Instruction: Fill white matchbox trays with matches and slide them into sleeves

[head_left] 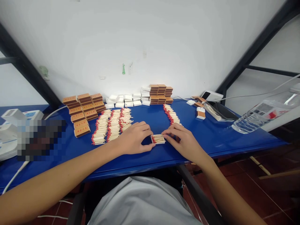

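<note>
A small white matchbox tray (158, 143) filled with red-headed matches lies on the blue table near its front edge. My left hand (137, 137) grips the tray's left end between thumb and fingers. At the opposite end, my right hand (184, 140) has its thumb and fingertips closed on the tray's right edge, by the match ends. Loose matches (99, 126) lie in several long rows behind my left hand. One more row of matches (172, 115) runs just behind my right hand, partly covered by it.
Stacked orange-brown matchboxes (82, 114) stand at the left, with another stack (161, 94) by the wall. White trays (124, 100) line the wall. Right are a white-and-orange box (201, 113), a white device (212, 96) and a tilted water bottle (260, 114). A power strip (35, 115) sits left.
</note>
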A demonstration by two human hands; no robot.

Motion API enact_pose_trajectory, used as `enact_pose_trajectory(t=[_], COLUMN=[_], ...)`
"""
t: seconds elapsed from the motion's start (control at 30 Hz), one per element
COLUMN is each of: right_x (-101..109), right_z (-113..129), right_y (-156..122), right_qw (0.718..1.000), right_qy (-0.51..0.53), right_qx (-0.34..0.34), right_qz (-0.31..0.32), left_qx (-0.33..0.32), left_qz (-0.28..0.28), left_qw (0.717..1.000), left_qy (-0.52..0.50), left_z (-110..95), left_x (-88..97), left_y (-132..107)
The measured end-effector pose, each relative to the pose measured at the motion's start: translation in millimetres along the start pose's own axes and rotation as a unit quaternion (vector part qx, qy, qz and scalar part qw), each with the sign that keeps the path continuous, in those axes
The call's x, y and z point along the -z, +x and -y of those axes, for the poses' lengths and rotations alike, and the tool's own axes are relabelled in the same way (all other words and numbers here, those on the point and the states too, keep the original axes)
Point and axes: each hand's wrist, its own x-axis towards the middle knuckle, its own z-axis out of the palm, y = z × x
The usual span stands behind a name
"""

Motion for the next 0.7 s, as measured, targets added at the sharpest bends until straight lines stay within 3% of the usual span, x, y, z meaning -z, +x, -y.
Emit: enact_pose_trajectory(t=[0.33, 0.7], right_x=[0, -9], right_z=[0, 4], right_y=[-4, -5], right_qw=[0.999, 1.0], right_qy=[0.021, 0.0], right_qx=[-0.03, -0.005], right_qz=[0.02, -0.02], left_qx=[-0.004, -0.002], left_qz=[0.001, 0.0], left_qw=[1.0, 1.0], left_qy=[0.0, 0.004], left_z=[0, 1], left_x=[-0.1, -1.2], left_y=[0, 0])
